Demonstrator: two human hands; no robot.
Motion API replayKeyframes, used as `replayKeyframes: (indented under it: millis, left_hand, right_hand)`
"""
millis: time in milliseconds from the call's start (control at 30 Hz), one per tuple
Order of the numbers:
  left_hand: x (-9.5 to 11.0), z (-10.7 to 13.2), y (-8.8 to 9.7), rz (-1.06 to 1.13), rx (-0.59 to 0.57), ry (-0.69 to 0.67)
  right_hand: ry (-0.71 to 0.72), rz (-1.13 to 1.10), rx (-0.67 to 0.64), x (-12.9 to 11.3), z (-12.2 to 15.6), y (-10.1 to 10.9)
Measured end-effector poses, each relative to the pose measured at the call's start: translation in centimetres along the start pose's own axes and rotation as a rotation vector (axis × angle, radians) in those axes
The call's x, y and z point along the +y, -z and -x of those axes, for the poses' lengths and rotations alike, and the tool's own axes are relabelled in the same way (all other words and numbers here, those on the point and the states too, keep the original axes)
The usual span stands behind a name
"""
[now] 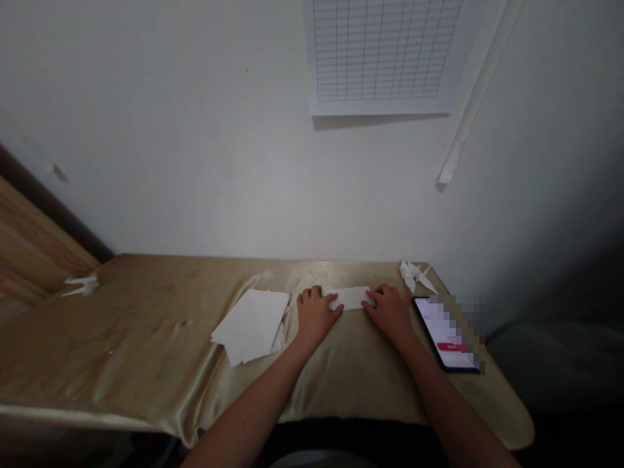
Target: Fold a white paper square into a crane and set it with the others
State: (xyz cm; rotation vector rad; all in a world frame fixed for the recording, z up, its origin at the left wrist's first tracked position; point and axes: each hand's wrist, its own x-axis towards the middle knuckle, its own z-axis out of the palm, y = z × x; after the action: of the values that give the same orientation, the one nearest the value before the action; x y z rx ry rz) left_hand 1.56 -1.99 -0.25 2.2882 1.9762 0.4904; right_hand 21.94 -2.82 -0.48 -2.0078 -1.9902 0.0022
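Note:
A narrow folded strip of white paper (351, 297) lies on the gold cloth-covered table (146, 338) near the wall. My left hand (316, 314) rests on the strip's left end, fingers curled and thumb pressed on the paper. My right hand (390, 311) presses on the strip's right end, fingers bent down against it. Both forearms reach in from the bottom of the view.
A loose stack of white sheets (253, 325) lies left of my left hand. Folded white paper figures (414, 275) sit at the back right corner, another (82, 285) at the far left. A lit phone (447, 334) lies by the right edge. A grid chart (383, 55) hangs on the wall.

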Motion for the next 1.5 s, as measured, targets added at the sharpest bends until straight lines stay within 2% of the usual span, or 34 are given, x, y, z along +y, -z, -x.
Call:
replayKeyframes:
  millis: [233, 700, 967, 1133, 1333, 1500]
  left_hand:
    - [0.6, 0.0, -0.4, -0.003, 0.038, 0.005]
    - [0.8, -0.3, -0.4, -0.015, -0.003, 0.038]
    - [-1.2, -1.2, 0.4, 0.027, -0.142, 0.017]
    - [-2.8, -1.6, 1.3, 0.031, -0.225, -0.049]
    - [-4.3, -2.0, 1.4, 0.056, -0.273, -0.097]
    - [-5.3, -2.4, 1.0, 0.078, -0.268, -0.143]
  right_hand:
    - [-0.044, 0.017, 0.027, -1.0, 0.2, -0.3]
    - [-0.142, 0.006, -0.060, -1.6, 0.0, -0.5]
    - [-0.145, -0.094, -0.132, 0.2, -0.7, -0.6]
    - [-0.123, -0.137, -0.174, 1.5, -1.0, -0.4]
    - [-0.086, -0.151, -0.208, 2.4, -1.3, 0.1]
    - [-0.058, -0.155, -0.229, 2.7, -1.4, 0.3]
